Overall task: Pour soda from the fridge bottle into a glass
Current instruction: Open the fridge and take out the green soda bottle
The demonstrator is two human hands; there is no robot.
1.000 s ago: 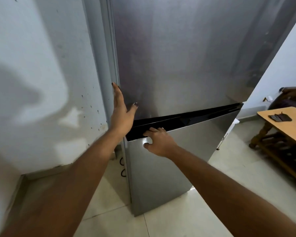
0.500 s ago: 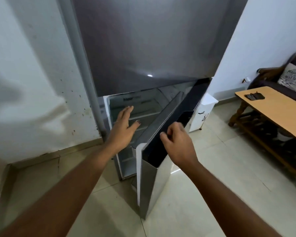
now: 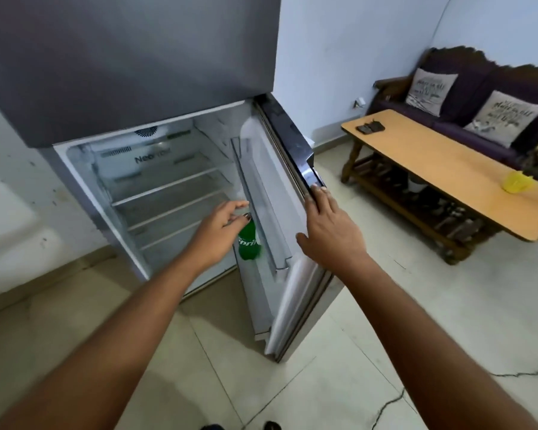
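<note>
A green Sprite soda bottle (image 3: 248, 242) stands in the shelf of the open lower fridge door (image 3: 292, 169). My left hand (image 3: 219, 228) is at the bottle's top, fingers and thumb curled around the neck, which they hide. My right hand (image 3: 330, 228) lies on the door's outer edge, fingertips hooked over its top corner, holding it open. The fridge's (image 3: 131, 57) glass shelves (image 3: 168, 187) look bare. No glass is in view.
A low wooden table (image 3: 448, 169) stands to the right with a yellow object (image 3: 514, 181) and small dark items (image 3: 370, 127) on it. Behind it is a dark sofa (image 3: 466, 88) with two cushions. A cable (image 3: 392, 401) runs over the tiled floor.
The lower fridge door has swung from shut to wide open under my right hand. My left hand left the fridge front and reached in to the bottle's top.
</note>
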